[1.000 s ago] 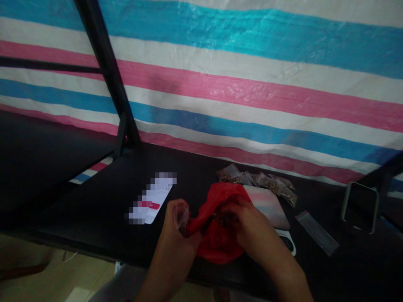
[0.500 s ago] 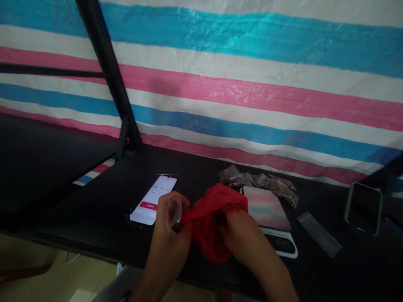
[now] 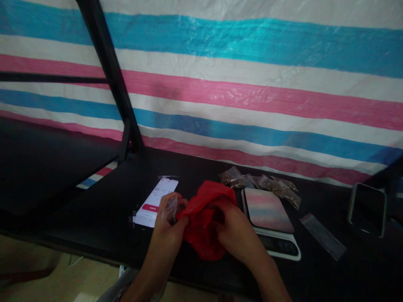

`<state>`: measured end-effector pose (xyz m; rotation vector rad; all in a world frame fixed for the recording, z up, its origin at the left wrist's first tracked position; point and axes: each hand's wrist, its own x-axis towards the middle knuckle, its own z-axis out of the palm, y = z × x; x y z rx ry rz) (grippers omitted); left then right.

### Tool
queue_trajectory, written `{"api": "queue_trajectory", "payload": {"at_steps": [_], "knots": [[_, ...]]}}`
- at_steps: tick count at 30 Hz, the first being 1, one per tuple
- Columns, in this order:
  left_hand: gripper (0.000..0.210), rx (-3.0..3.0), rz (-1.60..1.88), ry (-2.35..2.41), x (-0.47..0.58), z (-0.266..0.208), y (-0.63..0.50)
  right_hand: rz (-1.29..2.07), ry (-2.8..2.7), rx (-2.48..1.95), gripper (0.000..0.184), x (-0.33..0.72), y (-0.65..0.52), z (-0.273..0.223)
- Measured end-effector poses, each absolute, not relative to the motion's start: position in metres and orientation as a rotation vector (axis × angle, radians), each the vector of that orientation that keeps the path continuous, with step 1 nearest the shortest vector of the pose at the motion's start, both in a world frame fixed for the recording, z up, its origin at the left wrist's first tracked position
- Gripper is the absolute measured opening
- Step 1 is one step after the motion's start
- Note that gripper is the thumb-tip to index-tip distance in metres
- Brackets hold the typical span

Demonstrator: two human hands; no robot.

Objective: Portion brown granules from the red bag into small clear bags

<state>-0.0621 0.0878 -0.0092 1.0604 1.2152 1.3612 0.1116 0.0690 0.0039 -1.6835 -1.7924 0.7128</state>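
Note:
A crumpled red plastic bag [image 3: 203,247] is between my two hands over the front of the black table. My left hand [image 3: 168,235] is closed on its left rim and also keeps a small clear plastic bag [image 3: 170,209] in its curled fingers. My right hand [image 3: 234,228] reaches into the mouth of the red bag, its fingers bent and partly covered by the film. What those fingertips hold, if anything, is hidden. Just right of my right hand stands a kitchen scale [image 3: 269,209] with a shiny, bare top.
Behind the scale lie several small zip bags [image 3: 277,188] with brown bits inside. A flat clear zip bag [image 3: 324,237] is to the right. A phone showing a timer [image 3: 154,205] lies left, and another phone [image 3: 367,209] stands far right. A black post [image 3: 110,75] rises at the back left.
Both hands and the red bag have shifted a little left, uncovering more of the scale. My right hand's fingers have moved within the bag's mouth. The view has shifted slightly.

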Motion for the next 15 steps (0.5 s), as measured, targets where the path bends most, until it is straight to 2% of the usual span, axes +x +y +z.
{"api": "queue_trajectory", "payload": {"at_steps": [7,15], "knots": [[0.047,1.277,1.452,1.181,-0.067,-0.018,0.088,1.007,-1.495,-1.413,0.040,0.114,0.076,0.001],[0.045,1.449,1.364,1.091,-0.079,-0.028,0.073,1.221,-1.439,-1.224,0.026,0.124,0.067,0.025]]}}
